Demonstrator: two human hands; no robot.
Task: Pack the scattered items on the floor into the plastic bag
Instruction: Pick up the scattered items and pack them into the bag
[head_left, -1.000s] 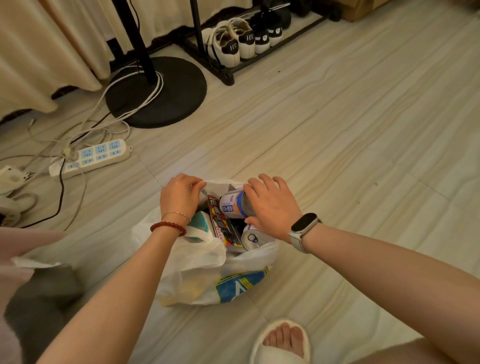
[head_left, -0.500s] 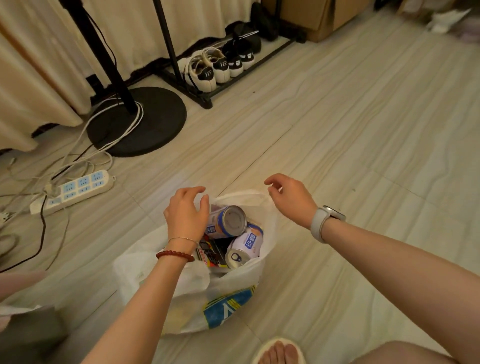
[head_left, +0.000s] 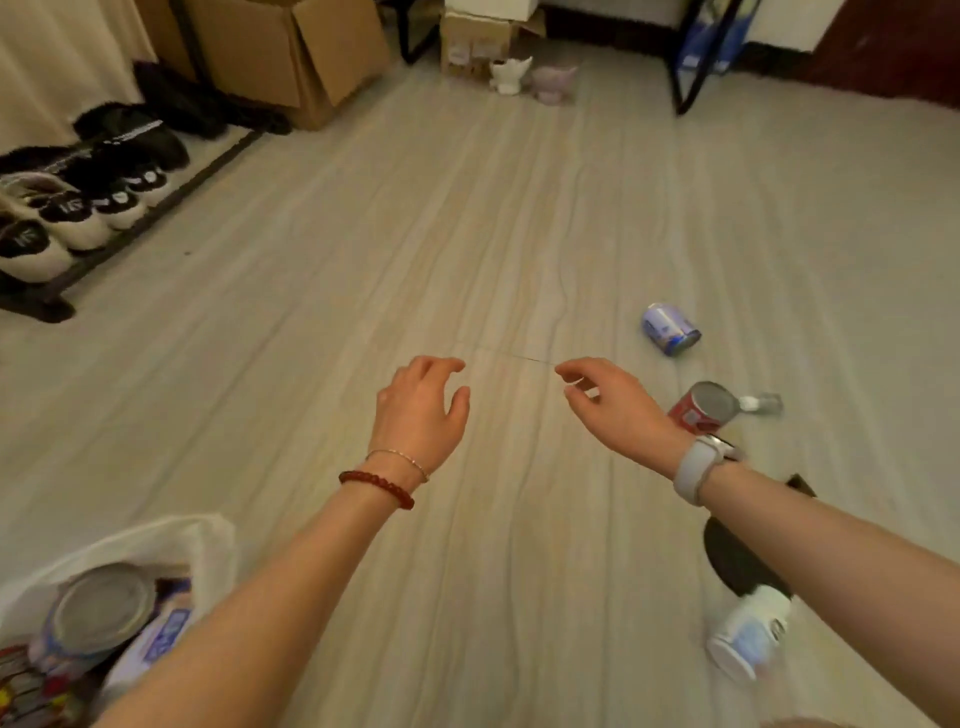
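White plastic bag (head_left: 171, 540) slumps at lower left, cans inside; it could tip and spill. Left hand (head_left: 421, 410) and right hand (head_left: 618, 410) hover mid-frame, relaxed, holding nothing. At right, the blue-and-white can (head_left: 670, 330) and red can (head_left: 701, 408) lie sideways and may roll off.

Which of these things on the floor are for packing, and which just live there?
For packing:
plastic bag
blue can
red can
small bottle
white cup

Just there:
shoes on a rack
cardboard boxes
two small figurines
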